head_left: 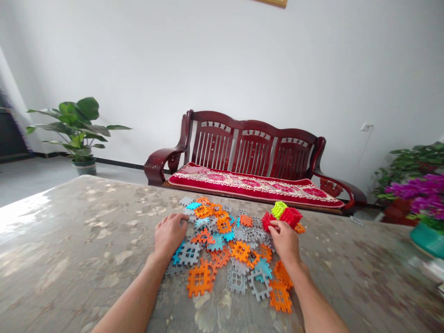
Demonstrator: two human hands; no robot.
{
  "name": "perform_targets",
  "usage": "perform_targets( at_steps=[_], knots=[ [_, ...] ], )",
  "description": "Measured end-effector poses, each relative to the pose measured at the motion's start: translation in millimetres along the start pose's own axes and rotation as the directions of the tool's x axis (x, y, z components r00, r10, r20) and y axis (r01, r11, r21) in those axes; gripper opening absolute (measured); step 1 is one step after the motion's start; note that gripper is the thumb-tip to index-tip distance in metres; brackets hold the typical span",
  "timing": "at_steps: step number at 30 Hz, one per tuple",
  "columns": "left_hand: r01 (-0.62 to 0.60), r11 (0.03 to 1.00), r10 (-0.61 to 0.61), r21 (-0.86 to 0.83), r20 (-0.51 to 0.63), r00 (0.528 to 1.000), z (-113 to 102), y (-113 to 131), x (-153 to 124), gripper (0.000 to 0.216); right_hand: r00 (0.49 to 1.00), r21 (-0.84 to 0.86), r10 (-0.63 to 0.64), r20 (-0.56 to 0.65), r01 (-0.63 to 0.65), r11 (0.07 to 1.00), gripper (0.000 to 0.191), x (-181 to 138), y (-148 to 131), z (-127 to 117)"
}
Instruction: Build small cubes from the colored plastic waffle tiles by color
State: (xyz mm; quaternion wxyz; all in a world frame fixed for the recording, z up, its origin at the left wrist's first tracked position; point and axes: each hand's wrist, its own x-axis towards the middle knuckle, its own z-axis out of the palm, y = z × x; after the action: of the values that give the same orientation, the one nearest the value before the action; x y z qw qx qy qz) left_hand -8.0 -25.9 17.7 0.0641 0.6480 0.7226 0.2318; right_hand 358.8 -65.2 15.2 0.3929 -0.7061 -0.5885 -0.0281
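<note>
Loose interlocking plastic panels in orange (199, 280), grey (237, 280) and light blue (217, 241) lie in a spread pile, many with window-like cutouts. My left hand (170, 235) rests at the pile's left edge, palm down and fingers stretched toward the grey and blue pieces, gripping nothing visible. At the far right of the pile, red block cubes (291, 216) and a yellow-green block cube (279, 209) stand together. My right hand (285, 241) pinches the left part of the red cubes between thumb and fingers; the hand partly hides that spot.
The pile lies on a table with a patterned grey-brown cover (104, 240). Beyond it stands a dark red wooden bench (253, 148) with a red floral cushion (249, 182). A teal pot (428, 238) with purple flowers (419, 194) is at the right.
</note>
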Motion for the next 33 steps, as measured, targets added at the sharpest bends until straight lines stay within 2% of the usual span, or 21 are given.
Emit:
perform_targets(
  at_steps=[7, 17, 33],
  knots=[
    [0.001, 1.000, -0.001, 0.003, 0.000, 1.000, 0.1, -0.1, 0.3, 0.036, 0.998, -0.135, -0.063, 0.030, 0.066, 0.989, 0.026, 1.6, -1.4, 0.0],
    [-0.003, 1.000, 0.003, 0.011, 0.003, 1.000, 1.8, -1.7, 1.4, 0.036, 0.993, -0.180, -0.118, 0.022, 0.120, 0.976, 0.026, 1.8, -3.5, 0.1],
    [0.001, 1.000, -0.001, 0.010, 0.004, 1.000, -1.4, 1.4, -0.3, 0.037, 0.997, -0.304, -0.079, 0.020, 0.082, 0.949, 0.027, 0.8, -3.8, -1.9]
  ],
)
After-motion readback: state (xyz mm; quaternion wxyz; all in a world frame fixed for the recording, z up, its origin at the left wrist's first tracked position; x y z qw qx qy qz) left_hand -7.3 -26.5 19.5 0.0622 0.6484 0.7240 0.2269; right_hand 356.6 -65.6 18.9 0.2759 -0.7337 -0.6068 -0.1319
